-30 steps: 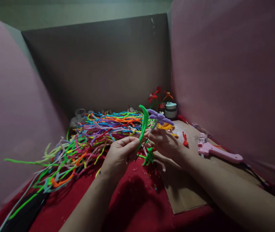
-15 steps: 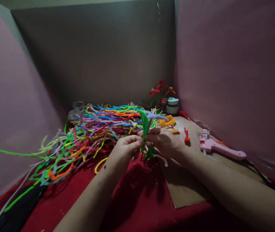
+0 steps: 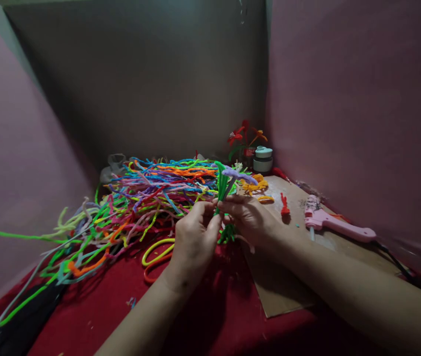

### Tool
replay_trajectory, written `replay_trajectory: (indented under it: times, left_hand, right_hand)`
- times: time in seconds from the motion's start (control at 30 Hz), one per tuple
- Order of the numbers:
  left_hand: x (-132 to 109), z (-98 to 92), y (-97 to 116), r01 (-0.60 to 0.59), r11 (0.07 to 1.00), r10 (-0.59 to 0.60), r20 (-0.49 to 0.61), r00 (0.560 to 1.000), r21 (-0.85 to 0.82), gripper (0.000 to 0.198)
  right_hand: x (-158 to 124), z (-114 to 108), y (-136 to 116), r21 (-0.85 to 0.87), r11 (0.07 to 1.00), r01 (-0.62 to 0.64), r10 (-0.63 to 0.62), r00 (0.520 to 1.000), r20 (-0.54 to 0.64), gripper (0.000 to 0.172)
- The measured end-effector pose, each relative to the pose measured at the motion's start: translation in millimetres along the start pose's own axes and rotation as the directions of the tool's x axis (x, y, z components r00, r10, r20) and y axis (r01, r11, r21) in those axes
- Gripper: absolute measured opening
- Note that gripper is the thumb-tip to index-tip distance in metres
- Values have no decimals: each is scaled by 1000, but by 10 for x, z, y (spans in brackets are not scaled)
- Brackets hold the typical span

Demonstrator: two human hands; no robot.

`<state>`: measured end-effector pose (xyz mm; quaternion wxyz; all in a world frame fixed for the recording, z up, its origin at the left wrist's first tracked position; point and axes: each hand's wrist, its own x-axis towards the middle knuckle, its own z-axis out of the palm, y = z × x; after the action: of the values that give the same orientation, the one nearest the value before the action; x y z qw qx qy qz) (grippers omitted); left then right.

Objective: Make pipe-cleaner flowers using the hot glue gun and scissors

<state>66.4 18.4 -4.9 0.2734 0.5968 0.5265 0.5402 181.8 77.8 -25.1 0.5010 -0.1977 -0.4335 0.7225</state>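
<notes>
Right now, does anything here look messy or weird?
Yes: the heap of fuzzy stems looks messy, tangled at its left end, with a green stem poking far out. Little blue scraps lie loose on the red cloth. I see no damage on the held purple flower.

The left hand [image 3: 193, 242] and right hand [image 3: 249, 217] are bare, a dark spot [image 3: 185, 284] marking the left wrist [image 3: 176, 278] towards seven o'clock.

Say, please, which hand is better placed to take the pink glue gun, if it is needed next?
Probably the right hand: the glue gun lies to its right, farther from the left hand. But both are busy at the leaf and flower.
</notes>
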Motion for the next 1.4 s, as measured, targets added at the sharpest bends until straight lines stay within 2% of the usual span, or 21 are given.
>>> replay_trajectory:
  times: [0.1,0.17,0.23,0.3,0.43,0.53,0.7,0.9,1.13,1.4]
  left_hand:
    - [-34,31,-51,-214,911,242,-35,970,353,8]
    - [-40,44,-77,-291,844,329,-8,944,451,13]
    - [-38,55,-91,-318,825,359,1,933,468,17]
    - [-36,61,-93,-296,857,331,-11,944,422,18]
    - [-41,53,-67,-183,958,196,-36,980,221,15]
    - [-39,38,-46,-112,984,120,-48,992,138,14]
    - [-19,21,-75,-80,990,88,-60,994,118,14]
    - [-15,10,-109,-70,993,75,-61,995,95,15]
    - [-18,10,-66,-43,999,44,-60,997,17,13]
    - [-14,25,-38,10,994,-16,-51,999,-105,12]
  right_hand:
    - [-82,58,-37,-59,998,11,-14,999,-49,17]
    - [-140,103,-71,-84,996,13,-18,998,-57,19]
    - [-186,140,-102,-100,994,36,-41,998,-54,22]
    - [-213,159,-126,-111,993,46,-52,997,-52,23]
    - [-208,138,-141,-114,993,32,-32,999,6,24]
    - [-165,99,-124,-148,986,83,-78,996,39,19]
    - [-119,74,-94,-232,960,154,-167,985,-34,15]
    - [-125,75,-98,-245,957,155,-172,984,-50,15]
    - [-119,88,-126,-252,952,175,-183,983,-11,6]
    - [-121,94,-150,-335,913,234,-242,970,18,14]
